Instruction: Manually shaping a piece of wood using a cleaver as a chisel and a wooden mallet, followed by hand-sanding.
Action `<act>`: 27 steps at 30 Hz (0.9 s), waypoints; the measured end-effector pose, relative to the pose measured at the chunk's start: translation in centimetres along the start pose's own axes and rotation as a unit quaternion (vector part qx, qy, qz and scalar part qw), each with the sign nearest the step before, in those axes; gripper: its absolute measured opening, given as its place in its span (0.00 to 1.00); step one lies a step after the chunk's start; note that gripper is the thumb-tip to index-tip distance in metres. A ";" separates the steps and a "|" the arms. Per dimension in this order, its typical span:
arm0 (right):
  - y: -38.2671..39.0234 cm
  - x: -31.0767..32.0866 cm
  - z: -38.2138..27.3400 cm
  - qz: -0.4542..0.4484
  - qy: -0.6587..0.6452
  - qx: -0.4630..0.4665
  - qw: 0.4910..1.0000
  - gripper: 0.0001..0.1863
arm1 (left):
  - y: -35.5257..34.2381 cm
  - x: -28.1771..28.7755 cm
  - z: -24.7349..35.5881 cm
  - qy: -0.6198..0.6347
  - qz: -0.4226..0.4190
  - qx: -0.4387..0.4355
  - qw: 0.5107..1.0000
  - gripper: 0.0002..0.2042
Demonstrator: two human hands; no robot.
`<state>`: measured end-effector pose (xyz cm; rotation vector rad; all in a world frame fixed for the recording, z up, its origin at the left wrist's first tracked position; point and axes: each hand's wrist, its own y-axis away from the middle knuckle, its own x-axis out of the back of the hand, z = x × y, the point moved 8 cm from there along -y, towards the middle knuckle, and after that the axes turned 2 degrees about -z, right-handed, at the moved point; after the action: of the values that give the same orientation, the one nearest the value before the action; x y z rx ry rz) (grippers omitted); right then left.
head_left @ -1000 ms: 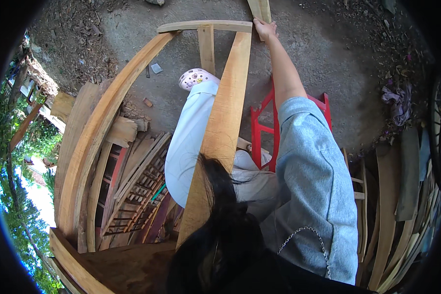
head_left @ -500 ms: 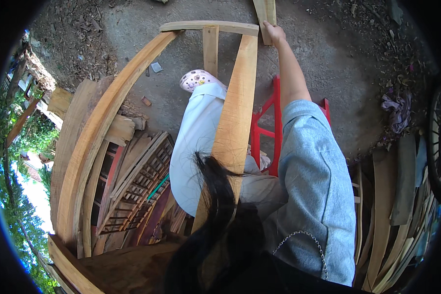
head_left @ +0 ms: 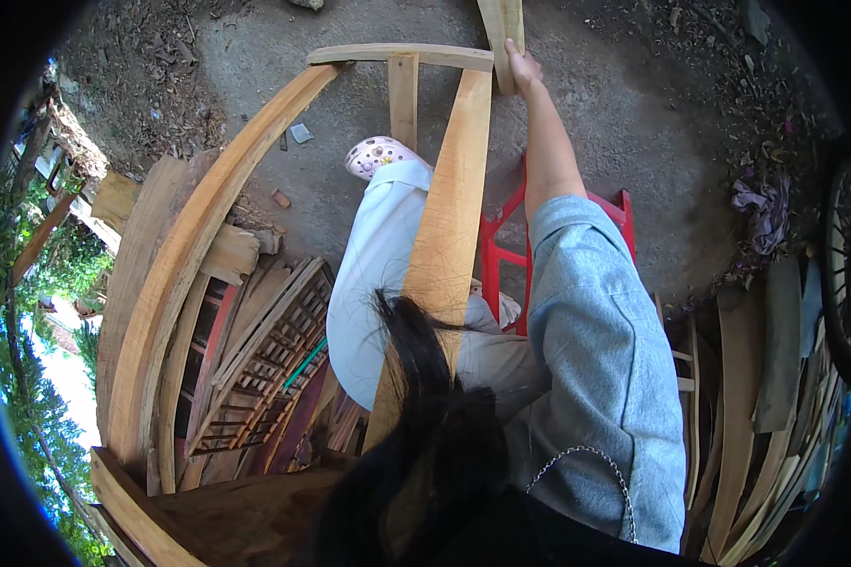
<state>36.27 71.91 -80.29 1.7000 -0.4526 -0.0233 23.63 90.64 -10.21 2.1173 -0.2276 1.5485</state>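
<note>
My right hand [head_left: 525, 69] grips the near end of a pale wooden board [head_left: 503, 24], which runs off past the top edge of the view. Just left of that hand is a wooden frame: a far crosspiece [head_left: 402, 55], a long board [head_left: 452, 180] lying over my leg, a shorter slat [head_left: 403, 99] and a long curved rail [head_left: 180, 246] on the left. The held board's near end sits close beside the crosspiece's right end; whether they touch, I cannot tell. My left hand is out of sight. Dark hair hides the near end of the long board.
A red plastic stool [head_left: 511, 255] stands under my right arm. Slatted wooden pieces [head_left: 265, 364] and planks lean at the left. More planks [head_left: 742, 378] are stacked at the right, near a wheel [head_left: 843, 274]. A crumpled cloth [head_left: 764, 213] lies on the ground.
My right hand and the board in it have shifted slightly left and nearer, toward the crosspiece. The frame has barely changed its place in the view.
</note>
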 end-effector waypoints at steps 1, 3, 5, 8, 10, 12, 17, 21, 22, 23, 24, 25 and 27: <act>0.7 -0.2 -0.5 -0.001 -0.001 0.003 1.000 0.48 | 0.0 0.1 0.0 -0.001 0.002 0.001 1.000 0.31; 2.3 1.1 -0.9 0.079 0.074 -0.016 0.994 0.44 | 0.0 0.2 -0.2 0.001 0.001 -0.001 1.000 0.31; 2.0 0.8 -0.2 0.088 0.072 -0.007 0.993 0.43 | 0.0 0.4 -0.4 0.006 -0.003 -0.006 1.000 0.32; 3.1 1.1 -0.4 0.094 0.039 0.018 0.995 0.40 | 0.0 0.7 -0.5 0.012 -0.003 -0.009 1.000 0.32; 3.6 2.1 -0.7 0.094 0.015 0.045 0.994 0.37 | -0.2 0.9 -0.3 0.024 0.001 -0.015 1.000 0.32; 3.2 2.9 -0.4 0.102 0.005 0.061 0.993 0.34 | -0.4 1.2 0.0 0.037 0.007 -0.022 0.999 0.32; 10.4 4.9 -3.7 0.115 -0.037 0.097 0.988 0.36 | 0.8 3.6 0.9 0.059 0.033 -0.032 0.997 0.32; 15.0 6.5 -5.9 0.109 -0.044 0.150 0.982 0.37 | 2.5 6.9 2.5 0.079 0.072 -0.048 0.993 0.32; 16.0 7.2 -6.4 0.106 -0.035 0.150 0.982 0.36 | 3.2 7.9 2.7 0.083 0.081 -0.052 0.992 0.33; 17.3 8.0 -6.5 0.103 -0.025 0.151 0.983 0.35 | 4.0 8.9 2.9 0.087 0.090 -0.054 0.991 0.33; 18.1 9.0 -6.3 0.111 -0.028 0.161 0.980 0.35 | 4.7 9.9 3.2 0.091 0.102 -0.057 0.989 0.33; 18.5 9.7 -5.6 0.109 -0.025 0.174 0.978 0.35 | 5.5 10.9 3.4 0.096 0.113 -0.058 0.987 0.33; 19.9 11.4 -4.1 0.112 -0.019 0.194 0.974 0.35 | 7.7 12.8 3.6 0.104 0.131 -0.057 0.984 0.33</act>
<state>42.25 70.10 -57.89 2.0227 -0.7096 0.2097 27.77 84.33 3.16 1.8777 -0.5255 1.8458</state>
